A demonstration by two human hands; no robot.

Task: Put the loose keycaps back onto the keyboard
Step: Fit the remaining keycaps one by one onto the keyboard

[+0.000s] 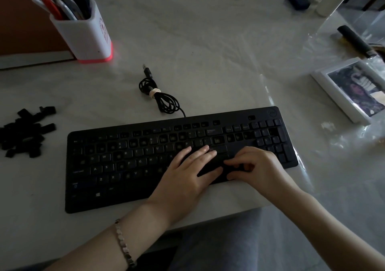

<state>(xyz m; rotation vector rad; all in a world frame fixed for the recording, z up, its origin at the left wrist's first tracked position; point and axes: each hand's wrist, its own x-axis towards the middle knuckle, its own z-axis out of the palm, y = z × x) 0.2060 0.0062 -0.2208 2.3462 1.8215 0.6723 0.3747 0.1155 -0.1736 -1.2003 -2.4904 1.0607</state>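
A bracelet (pixel 123 243) rings the left wrist. The left hand (pixel 187 175) lays straight, close-set fingers on the keyboard (pixel 125 166), while the right hand (pixel 258 166), fingers curled, seems to pinch a wide keycap (pixel 212 164) there. Many sockets look empty, and loose keycaps (pixel 23 133) lie heaped on the counter (pixel 208 52), so most of the work remains.

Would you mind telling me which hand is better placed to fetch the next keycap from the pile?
The left hand. The pile of loose keycaps lies on the table left of the keyboard, on that hand's side; the right hand would probably have to cross over it.
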